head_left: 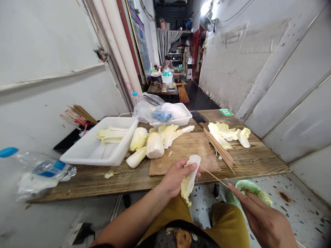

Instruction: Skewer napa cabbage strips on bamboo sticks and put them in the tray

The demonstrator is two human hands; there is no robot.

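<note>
A cutting board (184, 151) is lying on the wooden table (258, 162), with cabbage chunks (154, 145) and a white tray (90, 151) crowding its left side and a bundle of skewers (219, 148) lying along its right edge. A green bowl (245, 186) is sitting on the floor under the right hand (261, 217). The left hand (176, 177) is holding a cabbage leaf (190, 179) at the near table edge, fingers clamped around it; the leaf is hanging lengthwise, stem end up. The right fingers are pinching a skewer (214, 177), which is slanting far-left, its tip just beside the leaf.
</note>
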